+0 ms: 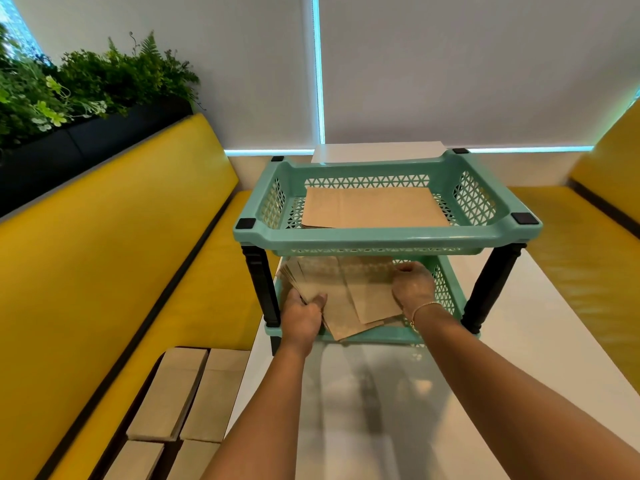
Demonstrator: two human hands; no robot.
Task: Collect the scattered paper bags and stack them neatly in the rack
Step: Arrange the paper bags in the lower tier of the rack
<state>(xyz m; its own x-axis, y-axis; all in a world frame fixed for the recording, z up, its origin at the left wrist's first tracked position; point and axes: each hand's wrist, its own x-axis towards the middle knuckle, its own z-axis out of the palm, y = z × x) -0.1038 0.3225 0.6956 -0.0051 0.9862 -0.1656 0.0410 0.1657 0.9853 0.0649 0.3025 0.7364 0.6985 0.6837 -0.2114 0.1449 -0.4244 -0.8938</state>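
A teal two-tier rack (384, 237) with black legs stands on the white table (398, 410). A flat stack of brown paper bags (372, 206) lies in its top basket. In the lower basket sits a fanned, uneven pile of brown paper bags (360, 296), some sticking out over the front rim. My left hand (304, 315) grips the left front part of that pile, thumb on top. My right hand (412, 287) reaches inside the lower tier and touches the right side of the pile with its fingers bent; the top basket hides the back of the pile.
More paper bags (187, 393) lie in flat rows on the yellow bench seat at the lower left. Yellow bench backs (104, 237) flank the table on both sides. A black planter with green plants (69, 98) sits behind the left bench. A white board (377, 152) stands behind the rack.
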